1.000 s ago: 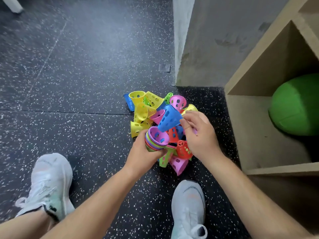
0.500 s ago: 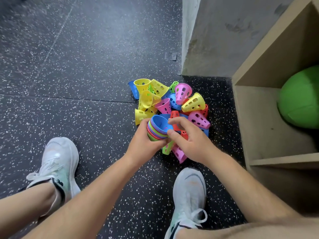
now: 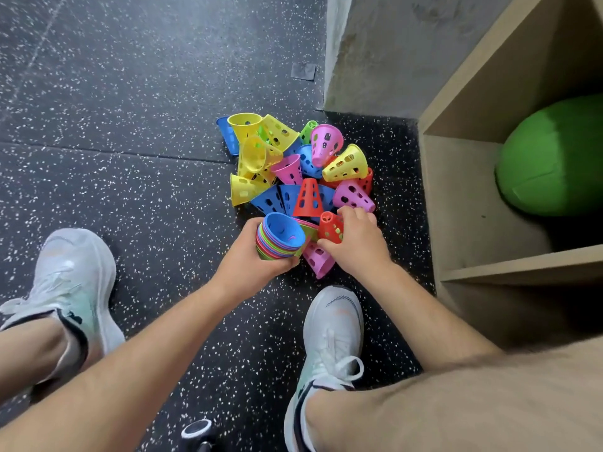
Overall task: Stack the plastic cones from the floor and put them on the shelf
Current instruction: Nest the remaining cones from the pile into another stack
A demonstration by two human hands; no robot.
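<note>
The left hand [image 3: 251, 259] grips the stack of nested cones [image 3: 280, 238], its narrow end hidden in the palm; at its 3 o'clock the right hand [image 3: 355, 246] pinches a red cone [image 3: 331, 226]. The loose cone pile [image 3: 293, 164] lies on the floor [image 3: 130, 190] at 12 o'clock, the shelf [image 3: 463, 197] at 3, partly cut off

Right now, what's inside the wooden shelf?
A big green ball sits inside the shelf. The ball hides whatever is behind it, and the shelf's right side is out of frame.
</note>
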